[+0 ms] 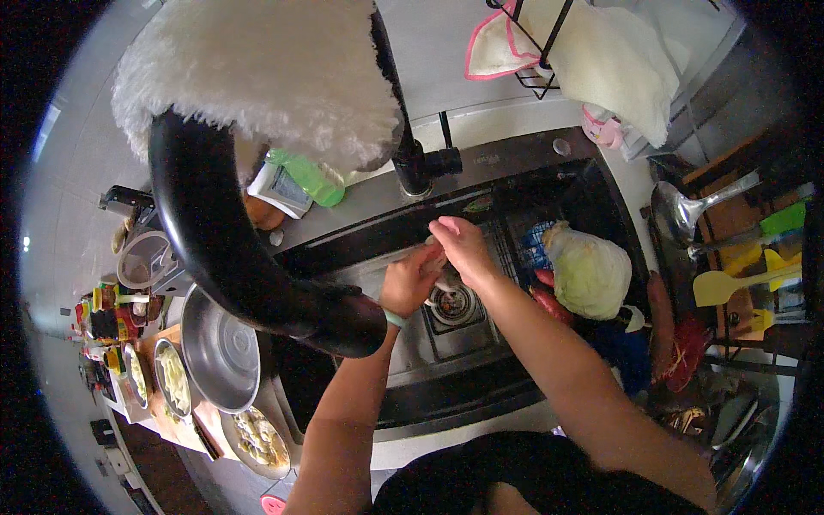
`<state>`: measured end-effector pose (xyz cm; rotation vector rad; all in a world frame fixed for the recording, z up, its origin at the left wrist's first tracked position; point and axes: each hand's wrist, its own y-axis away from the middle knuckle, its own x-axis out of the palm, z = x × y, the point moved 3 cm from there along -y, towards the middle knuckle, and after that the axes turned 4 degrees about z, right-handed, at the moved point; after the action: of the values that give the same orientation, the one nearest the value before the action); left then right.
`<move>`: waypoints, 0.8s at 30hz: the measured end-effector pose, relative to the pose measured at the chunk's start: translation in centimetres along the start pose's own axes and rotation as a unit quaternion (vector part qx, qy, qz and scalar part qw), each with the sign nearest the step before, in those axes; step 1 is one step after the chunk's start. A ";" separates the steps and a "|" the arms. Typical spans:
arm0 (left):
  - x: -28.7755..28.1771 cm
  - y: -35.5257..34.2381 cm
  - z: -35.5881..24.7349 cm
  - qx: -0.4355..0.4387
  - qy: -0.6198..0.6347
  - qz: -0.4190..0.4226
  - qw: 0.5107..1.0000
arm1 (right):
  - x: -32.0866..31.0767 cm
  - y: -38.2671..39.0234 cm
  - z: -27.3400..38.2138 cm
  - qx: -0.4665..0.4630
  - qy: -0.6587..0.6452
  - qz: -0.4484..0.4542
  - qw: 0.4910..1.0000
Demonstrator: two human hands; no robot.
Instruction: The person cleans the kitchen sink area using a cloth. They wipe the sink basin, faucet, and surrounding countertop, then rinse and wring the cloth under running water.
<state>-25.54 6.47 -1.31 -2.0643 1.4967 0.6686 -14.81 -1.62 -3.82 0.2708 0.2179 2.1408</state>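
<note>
Both of my hands are together over the black sink (pixel 455 395), above the round drain strainer (pixel 452 305). My left hand (pixel 412 279), with a pale band at its wrist, has its fingers curled inward. Against it, my right hand (pixel 464 250) has its fingers bent and pressed close. A small pale thing shows between and just below them, mostly hidden by the fingers; I cannot make out its kind. To the right of my hands a pale green cabbage (pixel 588 273) sits in the sink, beside reddish, long-shaped produce (pixel 551 302).
A thick black faucet (pixel 206 249) arches at the left, a fluffy white cloth (pixel 257 69) over it. Left of the sink are a metal bowl (pixel 221 348), a plate of food (pixel 257 442) and a knife (pixel 206 438). A ladle (pixel 687 210) and yellow spatula (pixel 721 287) are at right.
</note>
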 end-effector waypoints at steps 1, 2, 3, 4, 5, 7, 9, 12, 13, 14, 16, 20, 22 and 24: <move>-0.1 0.7 -0.3 -0.020 0.020 -0.010 1.000 | 0.4 0.2 -0.4 0.016 -0.040 -0.005 0.999; -0.4 1.0 -1.0 -0.039 0.040 -0.019 0.998 | 0.4 0.3 -0.7 0.030 -0.079 -0.012 0.996; -0.9 1.2 -1.5 -0.084 0.041 -0.021 0.995 | 0.2 0.1 -1.5 0.051 -0.075 -0.031 0.995; -0.7 1.1 -1.3 -0.087 0.087 -0.057 0.991 | 0.1 -0.1 -2.2 0.083 -0.098 0.025 0.991; -0.8 1.3 -0.8 -0.093 0.127 -0.096 0.983 | 0.7 0.3 -1.7 0.115 -0.123 0.088 0.982; -0.7 1.9 1.1 -0.113 0.188 -0.180 0.959 | 1.8 1.6 -0.8 0.181 -0.183 0.162 0.953; -1.2 1.1 0.3 -0.097 0.252 -0.235 0.934 | 1.9 1.6 -0.4 0.137 -0.202 0.145 0.959; -1.0 -0.3 0.4 -0.115 0.245 -0.251 0.929 | 1.2 0.8 -0.1 0.040 -0.144 0.103 0.983; -1.3 -0.6 0.8 -0.145 0.204 -0.203 0.947 | 1.1 0.4 0.1 0.004 -0.095 0.087 0.992; -1.7 -0.8 1.2 -0.176 0.160 -0.155 0.959 | 1.4 0.3 0.6 -0.030 -0.047 0.074 0.996; -1.7 -1.5 2.2 -0.154 0.117 -0.199 0.961 | 2.0 0.2 1.5 -0.057 0.008 0.069 0.996; -4.4 -3.0 0.6 -0.156 -0.005 -0.253 0.955 | 3.1 -0.5 2.7 -0.012 0.114 0.091 0.989; -4.8 -4.4 -0.2 -0.153 -0.063 -0.258 0.952 | 2.9 -2.3 0.1 -0.028 0.059 0.080 0.995; -5.1 -5.0 0.9 -0.157 -0.073 -0.260 0.950 | 3.3 -2.7 0.2 0.014 0.019 0.081 0.996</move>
<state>-22.26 12.04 1.83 -2.4435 0.7401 0.8562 -14.42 2.63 -3.97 0.2723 0.2550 2.3055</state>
